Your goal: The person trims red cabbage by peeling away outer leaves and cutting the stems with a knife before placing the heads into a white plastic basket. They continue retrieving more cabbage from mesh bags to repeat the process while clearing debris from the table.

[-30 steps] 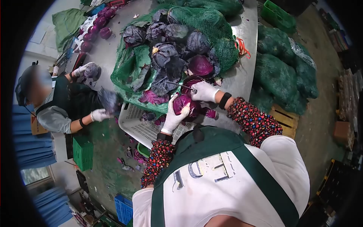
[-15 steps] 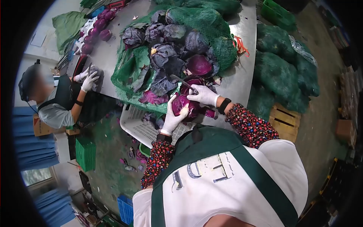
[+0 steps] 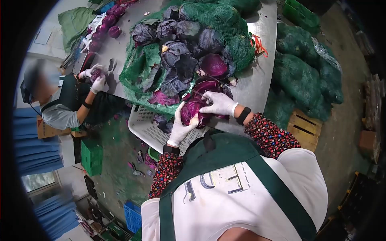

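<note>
A glossy red cabbage [image 3: 192,111] sits at the near edge of the metal table. My left hand [image 3: 181,127], in a white glove, is closed around its left side. From the right, my gloved right hand [image 3: 220,103] is closed on a knife [image 3: 198,92], whose blade is hard to make out against the purple leaves. The fingers of that hand press near the top of the cabbage. Just beyond lies a loose purple leaf [image 3: 207,84]. Darker, untrimmed cabbages [image 3: 173,52] are heaped on a green mesh sack [image 3: 134,74] behind it.
Below the table edge, a white perforated basket [image 3: 138,124] holds leaves. At the left, a co-worker [image 3: 60,96] handles a cabbage beside a row of trimmed ones [image 3: 105,26]. Full mesh sacks [image 3: 299,76] and a wooden pallet [image 3: 304,128] stand right of the table [image 3: 255,80].
My right hand has turned over the cabbage and the knife blade shows less. My left hand keeps its hold. The co-worker's cabbage now looks purple, and a dark piece lies on the table.
</note>
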Demonstrator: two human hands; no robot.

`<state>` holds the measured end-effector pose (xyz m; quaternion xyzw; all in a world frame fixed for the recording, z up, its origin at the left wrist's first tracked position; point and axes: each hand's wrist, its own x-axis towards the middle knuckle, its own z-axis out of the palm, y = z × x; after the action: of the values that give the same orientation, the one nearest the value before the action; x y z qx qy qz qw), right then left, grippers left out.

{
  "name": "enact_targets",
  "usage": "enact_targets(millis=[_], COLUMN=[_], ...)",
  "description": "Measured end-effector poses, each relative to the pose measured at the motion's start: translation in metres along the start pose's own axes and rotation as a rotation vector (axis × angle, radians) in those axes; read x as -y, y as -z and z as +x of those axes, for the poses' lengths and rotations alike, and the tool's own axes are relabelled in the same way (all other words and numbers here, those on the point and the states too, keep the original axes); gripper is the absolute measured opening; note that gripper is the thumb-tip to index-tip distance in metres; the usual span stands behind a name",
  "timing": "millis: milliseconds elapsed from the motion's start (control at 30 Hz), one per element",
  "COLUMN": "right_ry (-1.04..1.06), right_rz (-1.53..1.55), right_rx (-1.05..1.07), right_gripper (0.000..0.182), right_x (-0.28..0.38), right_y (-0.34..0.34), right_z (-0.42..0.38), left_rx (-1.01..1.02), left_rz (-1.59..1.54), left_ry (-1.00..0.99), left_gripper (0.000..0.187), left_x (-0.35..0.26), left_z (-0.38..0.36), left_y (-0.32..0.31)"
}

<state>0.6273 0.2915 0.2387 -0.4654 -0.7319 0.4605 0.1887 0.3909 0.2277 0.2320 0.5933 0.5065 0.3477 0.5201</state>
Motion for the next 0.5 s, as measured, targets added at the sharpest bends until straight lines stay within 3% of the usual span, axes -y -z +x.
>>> enact_targets(millis=[67,167,233,300,333,500], right_ry=[0.068,0.106,0.162,0.090,0.133,0.163], right_rz=[-0.058,-0.142,-0.253,-0.422,-0.447,-0.404], right_rx=[0.013,0.077,0.041,0.084,0.066,-0.104], right_gripper=[0.063,0.055,0.046,0.039,0.030,0.020], right_x=[-0.001,0.011,0.021,0.031,0.028,0.000], right_y=[-0.003,0.002,0.002,0.002,0.000,-0.014], right_z=[0.001,0.005,0.007,0.011,0.014,0.029], left_rx=[-0.011,-0.102,-0.150,-0.170,-0.176,-0.192], left_rz=[0.358,0.606,0.595,0.637,0.640,0.524], left_ry=[-0.077,-0.112,-0.077,-0.093,-0.085,-0.045], left_gripper=[0.102,0.107,0.109,0.107,0.104,0.101], left_x=[-0.011,-0.031,-0.033,-0.028,-0.026,-0.026], left_z=[-0.003,-0.009,-0.005,0.000,0.002,0.001], left_y=[0.002,-0.020,-0.026,-0.027,-0.025,-0.017])
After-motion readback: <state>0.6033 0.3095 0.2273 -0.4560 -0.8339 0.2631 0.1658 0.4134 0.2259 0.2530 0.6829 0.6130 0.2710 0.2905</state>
